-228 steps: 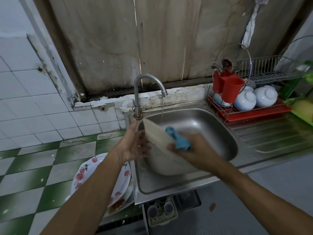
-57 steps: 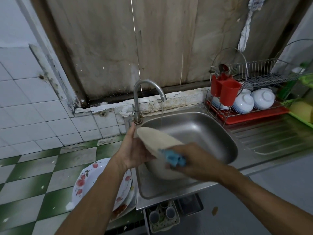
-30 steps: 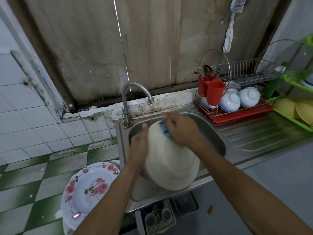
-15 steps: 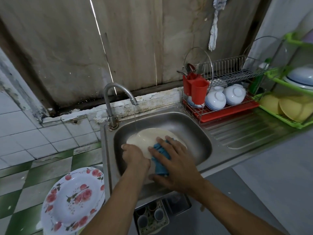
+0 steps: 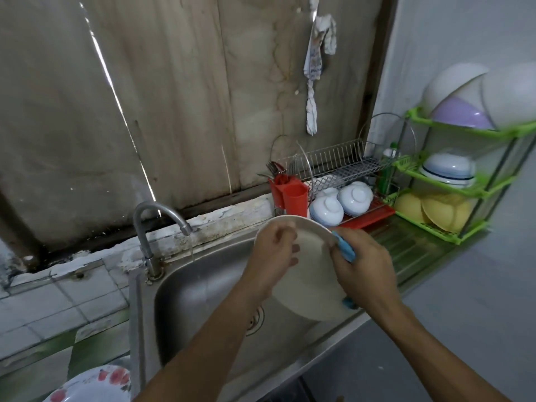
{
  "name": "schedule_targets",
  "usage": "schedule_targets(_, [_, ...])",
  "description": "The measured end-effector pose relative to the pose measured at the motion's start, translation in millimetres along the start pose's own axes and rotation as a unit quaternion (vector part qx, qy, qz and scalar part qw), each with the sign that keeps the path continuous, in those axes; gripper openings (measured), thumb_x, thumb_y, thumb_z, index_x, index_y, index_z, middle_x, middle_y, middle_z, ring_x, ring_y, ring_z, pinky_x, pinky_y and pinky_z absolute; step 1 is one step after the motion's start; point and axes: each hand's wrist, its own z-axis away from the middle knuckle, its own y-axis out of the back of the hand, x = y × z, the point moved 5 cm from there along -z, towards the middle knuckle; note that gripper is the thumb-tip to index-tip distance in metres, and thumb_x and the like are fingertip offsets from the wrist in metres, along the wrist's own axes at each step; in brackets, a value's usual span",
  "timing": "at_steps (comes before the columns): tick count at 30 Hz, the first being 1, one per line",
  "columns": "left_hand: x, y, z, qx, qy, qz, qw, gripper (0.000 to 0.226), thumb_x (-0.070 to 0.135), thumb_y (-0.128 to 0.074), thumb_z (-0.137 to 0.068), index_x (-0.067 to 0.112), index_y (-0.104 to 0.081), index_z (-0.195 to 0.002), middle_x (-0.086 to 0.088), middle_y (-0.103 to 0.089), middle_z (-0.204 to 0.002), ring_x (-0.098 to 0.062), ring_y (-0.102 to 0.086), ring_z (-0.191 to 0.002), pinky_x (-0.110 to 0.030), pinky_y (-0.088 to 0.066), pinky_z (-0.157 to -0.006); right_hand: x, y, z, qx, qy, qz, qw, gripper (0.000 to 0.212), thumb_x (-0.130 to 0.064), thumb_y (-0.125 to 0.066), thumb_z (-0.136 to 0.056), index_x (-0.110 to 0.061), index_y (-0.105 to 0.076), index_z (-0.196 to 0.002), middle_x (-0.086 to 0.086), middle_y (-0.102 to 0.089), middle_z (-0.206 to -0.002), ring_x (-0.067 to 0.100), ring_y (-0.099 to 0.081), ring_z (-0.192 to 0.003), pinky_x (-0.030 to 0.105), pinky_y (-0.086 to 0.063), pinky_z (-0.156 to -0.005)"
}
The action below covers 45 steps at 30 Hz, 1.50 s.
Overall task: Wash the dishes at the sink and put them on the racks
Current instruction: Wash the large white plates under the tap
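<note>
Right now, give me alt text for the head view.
The left hand grips a cream plate by its rim over the sink while the right hand presses a blue sponge to it. The tap runs; a rack of bowls stands at right.

**A:** Your sink [image 5: 203, 291] is brushed steel, dull grey with a soft sheen. Your tap [image 5: 146, 242] is metal too, a bit brighter.

**B:** And your plate [image 5: 313, 274]?

**A:** Cream, smooth, barely shiny; it looks like plastic. The blue cloth [image 5: 343, 249] against it looks soft.

**B:** The racks beside you?

**A:** Your wire rack [image 5: 342, 166] is shiny metal over a red plastic tray [image 5: 374, 214], and the bowls [image 5: 355, 197] in it are glossy white. The green shelf [image 5: 429, 226] is plastic. The wall [image 5: 174, 97] facing you is rough, stained board.
</note>
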Motion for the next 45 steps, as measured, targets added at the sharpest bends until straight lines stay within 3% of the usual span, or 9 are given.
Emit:
schedule_targets(5, [53, -36, -20, -0.107, -0.123, -0.092, 0.982, 0.029, 0.032, -0.053, -0.104, 0.018, -0.062, -0.127, 0.005, -0.066, -0.098, -0.024, -0.069, -0.102, -0.041, -0.060, -0.084, 2, 69, -29, 0.090, -0.082, -0.007, 0.993, 0.031, -0.037, -0.056, -0.087, -0.034, -0.069, -0.115, -0.001, -0.070, -0.091, 0.028, -0.069, -0.074, 0.044, -0.058, -0.069])
schedule_targets(8, [82, -47, -32, -0.135, -0.181, -0.113, 0.968, 0.030, 0.034, -0.055, -0.103, 0.021, -0.062, -0.129, 0.011, -0.066, -0.098, -0.017, -0.068, -0.103, -0.043, -0.058, -0.093, -9, 112, -46, 0.167, -0.098, 0.001, 0.981, 0.034, -0.034, -0.055, -0.087, -0.043, -0.060, -0.119, -0.002, -0.070, -0.091, 0.029, -0.070, -0.075, 0.046, -0.059, -0.071])
schedule_targets(12, [119, -50, -55, -0.125, -0.259, -0.173, 0.942, 0.036, 0.036, -0.054, -0.102, 0.020, -0.062, -0.133, 0.006, -0.069, -0.120, -0.008, -0.064, -0.112, -0.037, -0.054, -0.099, -17, 143, -82, 0.250, -0.105, 0.013, 0.962, 0.038, -0.036, -0.051, -0.086, -0.037, -0.062, -0.122, 0.001, -0.071, -0.099, 0.029, -0.069, -0.086, 0.046, -0.057, -0.080])
schedule_targets(16, [146, -50, -79, -0.076, -0.323, -0.249, 0.910, 0.034, 0.028, -0.053, -0.103, 0.012, -0.064, -0.131, -0.002, -0.071, -0.121, -0.013, -0.064, -0.109, -0.023, -0.046, -0.088, -22, 134, -130, 0.271, -0.080, 0.016, 0.959, 0.043, -0.031, -0.048, -0.087, -0.035, -0.066, -0.126, 0.005, -0.068, -0.107, 0.023, -0.062, -0.098, 0.040, -0.052, -0.084])
schedule_targets(21, [160, -43, -120, -0.022, -0.329, -0.314, 0.891, 0.040, 0.031, -0.050, -0.102, 0.013, -0.060, -0.136, -0.006, -0.067, -0.130, -0.020, -0.064, -0.116, -0.036, -0.048, -0.102, -34, 90, -189, 0.249, -0.051, 0.032, 0.967, 0.046, -0.015, -0.056, -0.089, -0.033, -0.064, -0.131, 0.008, -0.058, -0.111, 0.027, -0.059, -0.096, 0.027, -0.035, -0.073])
schedule_targets(28, [154, -42, -165, 0.017, -0.301, -0.328, 0.895, 0.037, 0.018, -0.048, -0.103, 0.012, -0.058, -0.138, -0.007, -0.065, -0.133, -0.023, -0.063, -0.116, -0.036, -0.049, -0.101, -23, 26, -244, 0.203, -0.018, 0.039, 0.978, 0.047, -0.014, -0.061, -0.089, -0.029, -0.062, -0.134, 0.008, -0.056, -0.109, 0.029, -0.059, -0.091, 0.034, -0.045, -0.069])
schedule_targets(33, [136, -29, -185, 0.042, -0.283, -0.359, 0.889, 0.039, 0.012, -0.046, -0.101, 0.009, -0.058, -0.137, -0.011, -0.063, -0.134, -0.025, -0.059, -0.121, -0.041, -0.047, -0.104, -13, -19, -251, 0.182, -0.012, 0.040, 0.982, 0.045, -0.008, -0.065, -0.088, -0.022, -0.065, -0.130, 0.012, -0.057, -0.108, 0.029, -0.055, -0.088, 0.032, -0.036, -0.066])
schedule_targets(41, [115, -11, -191, 0.062, -0.254, -0.385, 0.885, 0.038, 0.013, -0.045, -0.101, 0.013, -0.060, -0.136, -0.008, -0.061, -0.132, -0.021, -0.059, -0.117, -0.028, -0.042, -0.097, 14, -60, -243, 0.129, -0.041, 0.037, 0.990, 0.041, -0.011, -0.065, -0.090, -0.022, -0.065, -0.130, 0.011, -0.055, -0.113, 0.028, -0.055, -0.093, 0.034, -0.042, -0.070])
schedule_targets(45, [112, -5, -189, 0.069, -0.262, -0.384, 0.883, 0.037, 0.013, -0.046, -0.101, 0.014, -0.062, -0.134, -0.007, -0.060, -0.134, -0.020, -0.056, -0.121, -0.028, -0.042, -0.100, 28, -70, -232, 0.090, -0.050, 0.014, 0.995, 0.040, -0.019, -0.059, -0.093, -0.022, -0.065, -0.132, 0.009, -0.053, -0.103, 0.028, -0.057, -0.089, 0.032, -0.041, -0.071])
